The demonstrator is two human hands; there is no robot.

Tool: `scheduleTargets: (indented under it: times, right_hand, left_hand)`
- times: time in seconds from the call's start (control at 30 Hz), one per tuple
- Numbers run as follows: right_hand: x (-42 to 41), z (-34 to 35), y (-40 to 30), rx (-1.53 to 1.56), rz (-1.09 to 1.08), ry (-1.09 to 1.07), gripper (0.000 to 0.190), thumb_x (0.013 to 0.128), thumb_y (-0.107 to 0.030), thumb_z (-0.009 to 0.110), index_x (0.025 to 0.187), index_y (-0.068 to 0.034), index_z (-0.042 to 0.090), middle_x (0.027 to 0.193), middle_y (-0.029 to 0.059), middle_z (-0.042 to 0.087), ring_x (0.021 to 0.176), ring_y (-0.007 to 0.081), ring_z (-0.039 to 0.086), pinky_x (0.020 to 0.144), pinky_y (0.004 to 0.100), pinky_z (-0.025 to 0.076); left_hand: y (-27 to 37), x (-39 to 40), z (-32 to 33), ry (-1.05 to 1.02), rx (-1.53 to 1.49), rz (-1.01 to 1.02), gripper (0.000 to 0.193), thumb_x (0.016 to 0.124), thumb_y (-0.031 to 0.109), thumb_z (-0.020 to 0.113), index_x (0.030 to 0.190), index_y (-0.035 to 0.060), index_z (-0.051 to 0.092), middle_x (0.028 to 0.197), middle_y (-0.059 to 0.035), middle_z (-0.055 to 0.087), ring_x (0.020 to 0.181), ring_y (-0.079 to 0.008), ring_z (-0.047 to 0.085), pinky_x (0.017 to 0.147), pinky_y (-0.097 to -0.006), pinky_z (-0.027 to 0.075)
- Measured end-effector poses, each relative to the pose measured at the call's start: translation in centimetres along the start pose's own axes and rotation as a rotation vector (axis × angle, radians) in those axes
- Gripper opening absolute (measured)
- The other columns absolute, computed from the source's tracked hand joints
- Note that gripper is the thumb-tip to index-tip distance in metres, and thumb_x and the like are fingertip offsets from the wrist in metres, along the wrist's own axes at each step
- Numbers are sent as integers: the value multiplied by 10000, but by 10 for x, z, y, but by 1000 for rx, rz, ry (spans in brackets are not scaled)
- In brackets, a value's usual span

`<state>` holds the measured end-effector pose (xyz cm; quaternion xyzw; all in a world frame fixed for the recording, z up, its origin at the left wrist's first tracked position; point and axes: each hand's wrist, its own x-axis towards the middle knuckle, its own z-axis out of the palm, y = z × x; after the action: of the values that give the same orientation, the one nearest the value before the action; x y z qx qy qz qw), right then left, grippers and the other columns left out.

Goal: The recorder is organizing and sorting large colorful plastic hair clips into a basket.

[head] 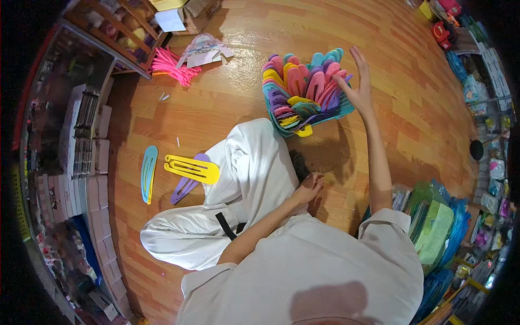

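A teal basket (345,109) stands on the wooden floor, packed with oversized snap hair clips (296,81) in pink, yellow, purple and blue. My right hand (359,91) is spread open at the basket's right side, its thumb close to the pink clips; whether it touches them I cannot tell. Over my bent leg, my left hand (310,187) hangs with loosely curled fingers and nothing seen in it. To the left, a yellow clip (193,169) lies across a purple clip (185,189), its end by my trouser leg. Farther left, a blue clip (149,170) overlaps another yellow one.
Stacked boxes and shelves (99,203) line the left side. Bright pink strips (174,67) and a cut card piece (205,50) lie near a wooden rack. Plastic-wrapped bundles (430,227) stand at my right, beside shelves of packaged goods. Small white scraps (178,141) dot the floor.
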<state>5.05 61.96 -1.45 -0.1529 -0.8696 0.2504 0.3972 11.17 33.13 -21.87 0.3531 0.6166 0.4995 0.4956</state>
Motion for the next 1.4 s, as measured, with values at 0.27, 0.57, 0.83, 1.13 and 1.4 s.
scheduleTargets:
  times: [0.27,0.57,0.83,1.13,1.4]
  right_hand:
    - [21,19,39,-251,76,-283,319,963,-186,475,1230,-37,566,1259,200,553,1167,353,530,964,393,443]
    - [-28,86,-183,310,-59,197,385,953,-202,551,1259,29,503,1244,156,559,1188,301,503,1051,405,332]
    - [-164,359,-273,22,-311,-600,891,668,-401,795,1355,2,396,1282,207,446,1161,392,445,947,488,391]
    - [-158,353,-250,60,-13,-814,950,529,-390,868,1262,22,425,1110,225,453,1112,381,442,915,466,394]
    - [-144,201,-321,407,-157,-739,783,662,-234,835,1262,2,392,1173,168,440,1082,319,463,920,406,396]
  left_hand:
    - [42,-22,-20,-99,-38,-14,330,975,246,472,1203,14,529,1112,-172,609,1014,-288,609,865,-379,473]
    - [29,-197,-311,1004,497,-303,373,880,218,605,1163,-22,564,1117,-255,599,1122,-385,541,873,-419,482]
    - [-93,-239,-394,806,904,-1001,518,800,108,653,1258,-49,468,1163,-239,585,1166,-326,549,855,-432,511]
    - [-29,-233,-377,1033,634,-561,684,760,84,704,1346,19,358,1404,-246,385,1234,-369,472,976,-446,450]
    - [109,-277,-287,1084,-413,634,450,993,134,448,1400,1,310,1368,-147,442,1224,-219,473,979,-356,418]
